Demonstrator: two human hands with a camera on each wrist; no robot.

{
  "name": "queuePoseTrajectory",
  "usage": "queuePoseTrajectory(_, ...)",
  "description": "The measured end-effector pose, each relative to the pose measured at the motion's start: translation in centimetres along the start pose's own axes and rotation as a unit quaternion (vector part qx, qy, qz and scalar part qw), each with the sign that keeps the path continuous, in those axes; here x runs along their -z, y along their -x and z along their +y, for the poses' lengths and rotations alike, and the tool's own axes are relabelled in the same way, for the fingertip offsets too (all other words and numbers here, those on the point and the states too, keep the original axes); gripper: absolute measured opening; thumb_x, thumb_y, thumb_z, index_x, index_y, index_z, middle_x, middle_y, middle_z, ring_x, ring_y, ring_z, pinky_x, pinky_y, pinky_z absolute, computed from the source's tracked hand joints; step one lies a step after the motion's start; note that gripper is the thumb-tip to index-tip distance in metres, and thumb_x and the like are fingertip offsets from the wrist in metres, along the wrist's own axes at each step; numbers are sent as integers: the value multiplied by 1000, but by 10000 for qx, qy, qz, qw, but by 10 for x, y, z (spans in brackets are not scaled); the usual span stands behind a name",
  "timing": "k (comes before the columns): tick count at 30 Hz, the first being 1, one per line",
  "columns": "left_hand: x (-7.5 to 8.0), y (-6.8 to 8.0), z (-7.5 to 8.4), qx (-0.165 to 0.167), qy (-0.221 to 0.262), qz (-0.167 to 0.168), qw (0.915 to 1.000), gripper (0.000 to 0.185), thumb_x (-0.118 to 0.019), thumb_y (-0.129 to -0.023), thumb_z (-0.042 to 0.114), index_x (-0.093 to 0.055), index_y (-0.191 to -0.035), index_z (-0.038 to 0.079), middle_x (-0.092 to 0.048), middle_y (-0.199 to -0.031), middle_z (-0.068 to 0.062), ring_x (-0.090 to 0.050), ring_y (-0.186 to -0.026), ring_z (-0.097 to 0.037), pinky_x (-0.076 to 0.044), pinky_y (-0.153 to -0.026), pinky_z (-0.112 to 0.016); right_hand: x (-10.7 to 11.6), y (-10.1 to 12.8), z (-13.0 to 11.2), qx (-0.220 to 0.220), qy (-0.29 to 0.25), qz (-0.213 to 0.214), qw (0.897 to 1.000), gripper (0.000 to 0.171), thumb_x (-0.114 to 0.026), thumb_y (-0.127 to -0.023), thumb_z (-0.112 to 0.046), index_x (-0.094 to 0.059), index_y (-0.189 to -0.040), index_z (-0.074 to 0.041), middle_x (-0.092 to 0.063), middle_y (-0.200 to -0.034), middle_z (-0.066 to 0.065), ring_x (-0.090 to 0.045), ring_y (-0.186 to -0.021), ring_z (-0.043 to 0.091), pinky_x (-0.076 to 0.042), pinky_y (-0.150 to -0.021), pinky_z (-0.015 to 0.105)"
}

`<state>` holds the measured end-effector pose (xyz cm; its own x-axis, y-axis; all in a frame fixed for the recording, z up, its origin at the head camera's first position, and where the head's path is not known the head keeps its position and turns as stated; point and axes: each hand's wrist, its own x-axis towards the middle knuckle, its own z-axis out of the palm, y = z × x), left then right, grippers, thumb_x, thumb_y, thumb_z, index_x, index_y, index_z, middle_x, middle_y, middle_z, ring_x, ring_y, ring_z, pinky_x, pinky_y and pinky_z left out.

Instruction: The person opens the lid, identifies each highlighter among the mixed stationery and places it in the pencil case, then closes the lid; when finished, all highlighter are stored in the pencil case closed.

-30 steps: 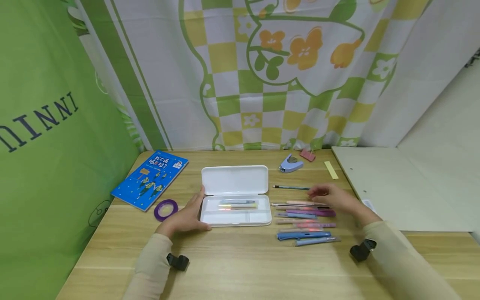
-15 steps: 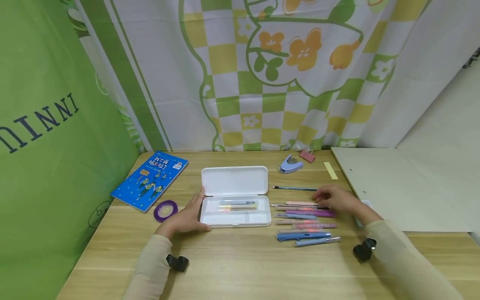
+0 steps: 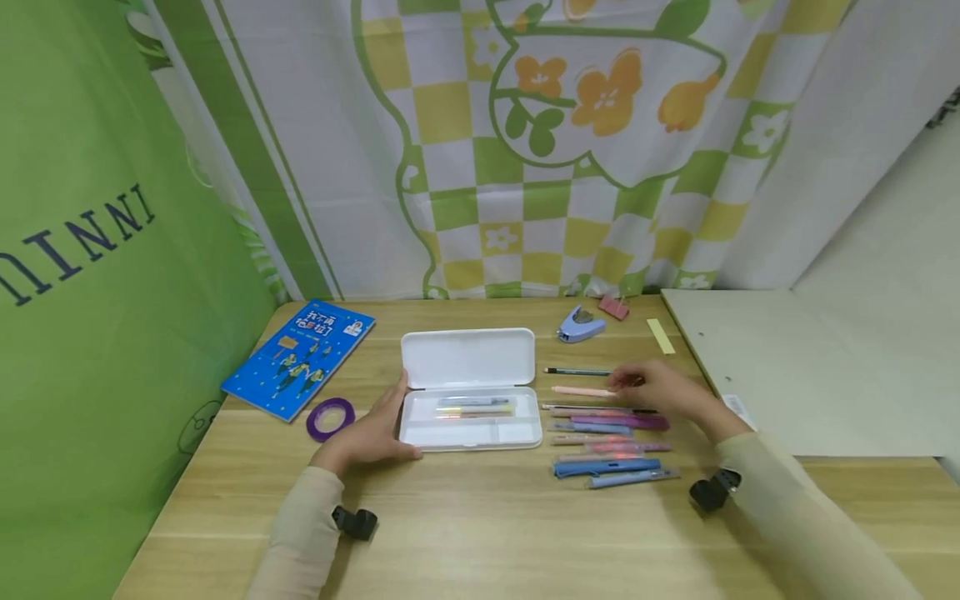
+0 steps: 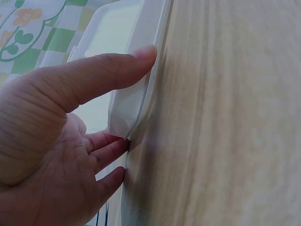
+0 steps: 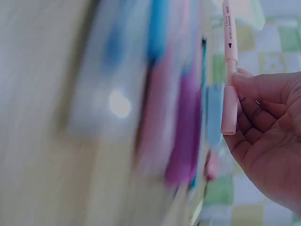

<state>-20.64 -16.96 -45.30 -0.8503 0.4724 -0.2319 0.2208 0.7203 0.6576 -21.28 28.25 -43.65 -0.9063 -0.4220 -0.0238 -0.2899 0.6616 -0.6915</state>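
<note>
An open white pencil case (image 3: pixel 471 433) lies on the table with several pens inside. My left hand (image 3: pixel 372 431) holds its left end; in the left wrist view the thumb (image 4: pixel 110 70) lies on the case's front edge and the other fingers touch the end wall. My right hand (image 3: pixel 660 392) pinches a pale pink acrylic marker (image 5: pixel 229 110) between thumb and fingers, above the row of pens. In the head view the marker's free end points left toward the case. A dark pencil (image 3: pixel 576 372) lies just behind it, partly hidden by the hand.
Several pens, among them a blue pen (image 3: pixel 607 468), lie in a row right of the case. A lilac stapler-like tool (image 3: pixel 580 326), a pink binder clip (image 3: pixel 614 307) and a yellow strip (image 3: pixel 661 336) are behind. Purple tape (image 3: pixel 330 419) and a blue book (image 3: pixel 300 358) lie left.
My right hand has taken hold of the pink marker, lifted it from the row of pens and shifted slightly left. My left hand stays at the pencil case.
</note>
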Motion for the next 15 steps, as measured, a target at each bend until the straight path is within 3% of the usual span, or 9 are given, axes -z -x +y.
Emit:
queuePoseTrajectory(9, 0, 0, -2, -120, -65, 0, 9999, 125, -81, -74, 30, 15, -149, 5, 3, -155, -24, -3, -142, -41, -13, -113, -52, -32, -32, -57, 470, -429, 64, 9980, 15, -64, -87, -3, -69, -101, 2, -69, -91, 7, -63, -85, 16, -52, -73, 27)
queuePoseTrajectory(15, 0, -1, -3, -124, -33, 5, 9999, 125, -81, -74, 31, 15, -149, 5, 3, -155, -25, -3, -142, -42, -14, -113, -53, -62, -57, -80, 963, -449, -12, 9943, 12, -65, -85, 0, -69, -96, 2, -69, -88, 6, -61, -81, 12, -51, -71, 26)
